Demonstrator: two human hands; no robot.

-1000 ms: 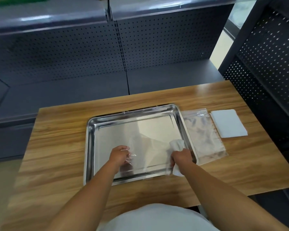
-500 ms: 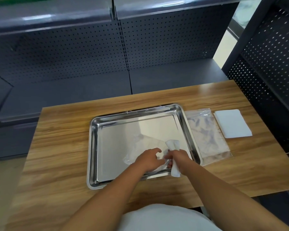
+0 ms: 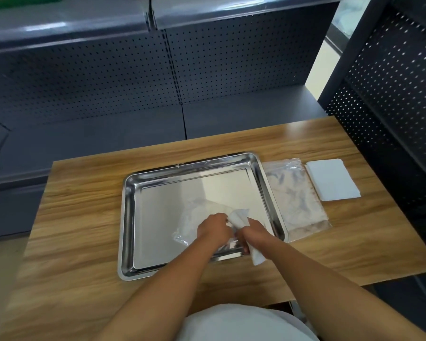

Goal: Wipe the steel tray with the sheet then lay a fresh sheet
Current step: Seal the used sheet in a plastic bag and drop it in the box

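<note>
Currently, head view: steel tray (image 3: 133, 217) sits on the wooden table (image 3: 84, 205). Both hands meet over its near-right corner. Right hand (image 3: 252, 231) is clenched around a crumpled white sheet (image 3: 239, 216); left hand (image 3: 213, 228) presses a clear plastic film (image 3: 186, 232) against the tray floor. Just right of the tray: plastic bag (image 3: 295, 200), then a stack of white sheets (image 3: 332, 179).

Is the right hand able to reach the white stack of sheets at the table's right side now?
Probably yes, but not freely: the right hand is closed on a crumpled white sheet. The white stack lies uncovered, with only the flat plastic bag between.
</note>
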